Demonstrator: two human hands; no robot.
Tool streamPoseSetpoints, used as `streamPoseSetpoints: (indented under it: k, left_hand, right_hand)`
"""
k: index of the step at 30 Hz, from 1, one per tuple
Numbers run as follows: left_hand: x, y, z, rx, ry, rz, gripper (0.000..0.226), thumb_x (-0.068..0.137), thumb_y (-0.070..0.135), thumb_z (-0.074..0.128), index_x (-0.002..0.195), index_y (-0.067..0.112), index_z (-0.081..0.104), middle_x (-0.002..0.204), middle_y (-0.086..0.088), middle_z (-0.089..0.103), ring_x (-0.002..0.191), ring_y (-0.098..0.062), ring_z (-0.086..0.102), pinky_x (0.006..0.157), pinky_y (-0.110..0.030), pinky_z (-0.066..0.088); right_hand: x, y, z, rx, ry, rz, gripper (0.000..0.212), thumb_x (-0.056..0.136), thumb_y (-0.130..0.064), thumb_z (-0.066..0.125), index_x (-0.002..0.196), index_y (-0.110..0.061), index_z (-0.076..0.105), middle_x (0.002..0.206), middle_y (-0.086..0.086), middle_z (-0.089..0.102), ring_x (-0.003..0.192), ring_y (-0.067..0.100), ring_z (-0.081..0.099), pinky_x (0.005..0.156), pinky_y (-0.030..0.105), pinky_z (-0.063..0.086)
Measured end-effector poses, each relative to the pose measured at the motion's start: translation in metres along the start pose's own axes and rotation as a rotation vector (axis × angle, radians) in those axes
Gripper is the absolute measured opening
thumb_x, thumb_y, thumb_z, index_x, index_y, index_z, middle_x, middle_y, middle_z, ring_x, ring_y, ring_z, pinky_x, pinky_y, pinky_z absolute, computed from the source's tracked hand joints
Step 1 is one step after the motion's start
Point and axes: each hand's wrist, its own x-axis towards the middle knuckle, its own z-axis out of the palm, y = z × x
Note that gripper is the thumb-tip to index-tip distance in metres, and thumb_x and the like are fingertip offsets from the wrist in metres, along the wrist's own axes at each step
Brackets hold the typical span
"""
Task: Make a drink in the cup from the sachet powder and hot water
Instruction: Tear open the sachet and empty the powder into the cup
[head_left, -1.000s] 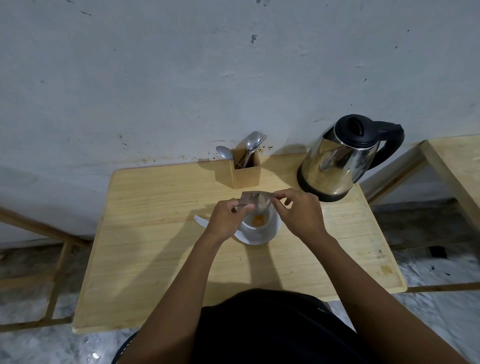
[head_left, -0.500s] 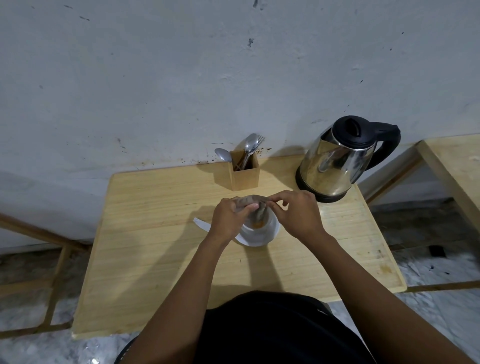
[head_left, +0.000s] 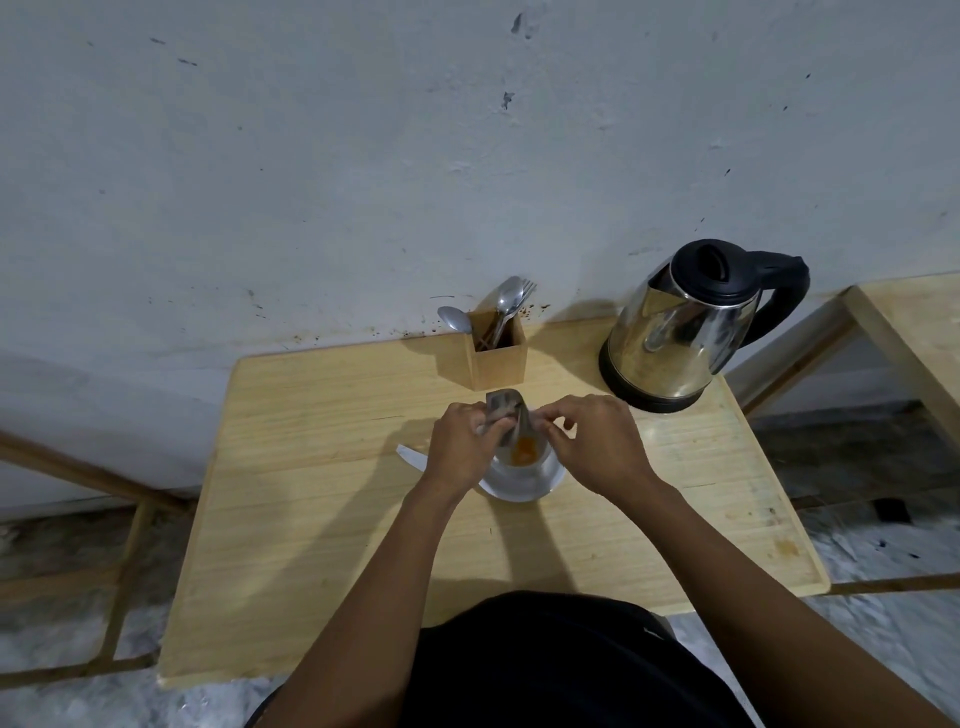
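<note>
Left hand: your left hand sits at the middle of the frame, fingers closed around the left side of the sachet, knuckles toward the camera.
Right hand: your right hand is just right of it, thumb and forefinger pinched on the right edge of the sachet, the other fingers curled loosely.
Sachet: the sachet is a crumpled grey-brown packet held between both hands, tipped with its lower end pointing down into the cup; whether powder is leaving it at this instant I cannot tell.
Cup: the cup is white and stands on the tabletop directly under your hands, partly hidden by them.
Powder: an orange heap of powder lies in the bottom of the cup.
Saucer: a white saucer shows below the cup, its rim curving out toward the lower middle of the frame; a white strip juts out left of your left wrist, and I cannot tell what it is.
Kettle: the steel kettle with black lid and handle stands on its base at the right back of the tabletop, apart from the cup, handle turned to the right of the frame.
Cutlery holder: a wooden box sits at the back of the tabletop, above your hands in the frame, with spoons and a fork standing in it.
Tabletop: the pale wooden tabletop stands against a grey wall.
Second table: the corner of another wooden table shows at the right edge of the frame.
</note>
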Motion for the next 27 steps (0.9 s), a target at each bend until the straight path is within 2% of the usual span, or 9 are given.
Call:
streamPoseSetpoints:
  k: [2,4,8,11,14,18,22,25,27]
  left_hand:
    - [0.000,-0.002,0.000,-0.014,0.009,-0.012,0.044,0.080,0.044,0.063,0.082,0.001,0.073,0.083,-0.016,0.071,0.084,-0.023,0.060,0.079,-0.041,0.051]
    - [0.001,-0.004,0.000,-0.035,0.030,-0.019,0.053,0.075,0.052,0.059,0.081,0.001,0.072,0.083,-0.015,0.071,0.085,-0.024,0.062,0.077,-0.043,0.052]
    - [-0.002,0.000,0.000,-0.011,0.008,-0.024,0.033,0.082,0.035,0.067,0.080,0.003,0.073,0.086,-0.015,0.069,0.089,-0.022,0.059,0.082,-0.041,0.051]
    - [-0.003,0.000,0.002,0.039,-0.022,-0.018,0.034,0.083,0.038,0.066,0.079,0.005,0.074,0.084,-0.013,0.068,0.090,-0.021,0.057,0.082,-0.039,0.048]
    - [0.000,-0.003,0.001,0.039,0.001,-0.002,0.036,0.082,0.041,0.065,0.070,0.007,0.069,0.078,-0.009,0.067,0.085,-0.018,0.057,0.078,-0.040,0.049]
    - [0.001,-0.003,-0.001,0.047,0.022,0.044,0.032,0.081,0.040,0.066,0.076,0.010,0.074,0.077,-0.005,0.070,0.083,-0.012,0.054,0.078,-0.037,0.048]
    - [0.002,-0.002,-0.001,0.030,0.033,0.051,0.040,0.075,0.047,0.063,0.073,0.009,0.073,0.075,-0.007,0.070,0.080,-0.014,0.055,0.075,-0.039,0.048]
    - [0.004,-0.003,-0.002,0.007,0.048,0.038,0.045,0.073,0.050,0.061,0.074,0.007,0.073,0.077,-0.009,0.071,0.085,-0.011,0.050,0.076,-0.039,0.048]
    - [0.003,-0.001,-0.003,-0.006,0.046,0.041,0.043,0.075,0.048,0.064,0.076,0.006,0.074,0.078,-0.010,0.071,0.085,-0.011,0.049,0.075,-0.040,0.048]
  right_hand:
    - [-0.001,-0.001,0.000,-0.011,0.042,0.012,0.010,0.087,-0.031,0.068,0.093,-0.031,0.075,0.089,-0.014,0.075,0.071,0.002,0.054,0.088,0.038,0.045]
    - [-0.001,0.000,-0.003,0.023,0.083,0.056,0.010,0.086,-0.029,0.069,0.093,-0.028,0.076,0.086,-0.013,0.075,0.068,0.005,0.058,0.080,0.035,0.049]
    - [-0.001,0.003,-0.008,0.019,0.073,0.048,0.008,0.084,-0.027,0.073,0.090,-0.027,0.078,0.083,-0.012,0.075,0.063,0.002,0.054,0.073,0.034,0.052]
    - [0.002,0.003,-0.010,0.026,-0.021,0.043,0.010,0.086,-0.028,0.071,0.093,-0.027,0.078,0.085,-0.012,0.075,0.065,0.004,0.055,0.071,0.030,0.049]
    - [0.006,0.005,-0.012,0.005,0.033,0.053,0.012,0.087,-0.029,0.071,0.096,-0.026,0.077,0.086,-0.010,0.075,0.068,0.008,0.059,0.071,0.030,0.046]
    - [0.009,0.007,-0.012,0.010,-0.018,0.077,0.013,0.088,-0.034,0.069,0.097,-0.030,0.077,0.088,-0.015,0.075,0.066,0.002,0.054,0.073,0.030,0.045]
    - [0.011,0.006,-0.012,0.026,-0.052,0.096,0.013,0.089,-0.035,0.067,0.096,-0.030,0.077,0.088,-0.015,0.074,0.065,0.000,0.051,0.066,0.024,0.034]
    - [0.012,0.005,-0.012,0.021,-0.045,0.105,0.011,0.089,-0.035,0.066,0.094,-0.033,0.076,0.091,-0.017,0.074,0.067,-0.002,0.049,0.073,0.027,0.038]
    - [0.012,0.004,-0.011,0.007,-0.031,0.113,0.011,0.089,-0.037,0.065,0.094,-0.035,0.075,0.093,-0.019,0.073,0.076,0.001,0.053,0.088,0.035,0.040]
